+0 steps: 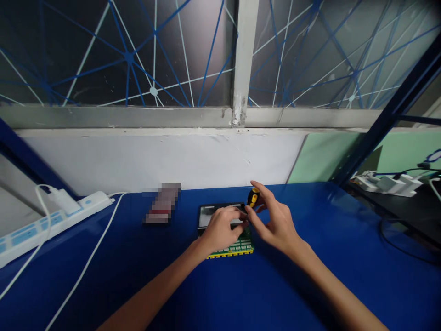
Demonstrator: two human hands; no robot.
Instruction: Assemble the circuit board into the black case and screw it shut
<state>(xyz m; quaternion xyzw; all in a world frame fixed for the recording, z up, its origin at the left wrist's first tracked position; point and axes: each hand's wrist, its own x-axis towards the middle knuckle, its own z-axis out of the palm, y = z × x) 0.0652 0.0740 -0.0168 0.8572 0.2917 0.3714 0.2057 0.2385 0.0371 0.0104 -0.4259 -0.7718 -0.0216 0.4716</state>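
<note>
The right hand [278, 223] holds a yellow-black tool [254, 197]. The left hand [222, 230] covers a green board [237, 248]; I can't tell its grip.

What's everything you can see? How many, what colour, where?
Stubby tool handle: 1, black and yellow, centre
Flat rectangular case: 1, black-rimmed, grey inside, centre
Gridded panel: 1, green with yellow edge, by case
Pixelated unidentifiable object: 1, greyish, left of case
Long power strip: 1, white and blue, left
Boxy plug: 1, white, on the strip
Thin cables: 2, white, left
Boxy adapters: several, white, far right
Tabletop: 1, black, far right
Smooth table: 1, blue, bottom
Slanting posts: 2, blue, both sides
Patterned windowpanes: 2, grey, blue and white, top
Low wall: 1, white, behind table
Flat panels: some, pale green, back right
Left hand: 1, bare, over case
Right hand: 1, bare, holding the tool handle
</note>
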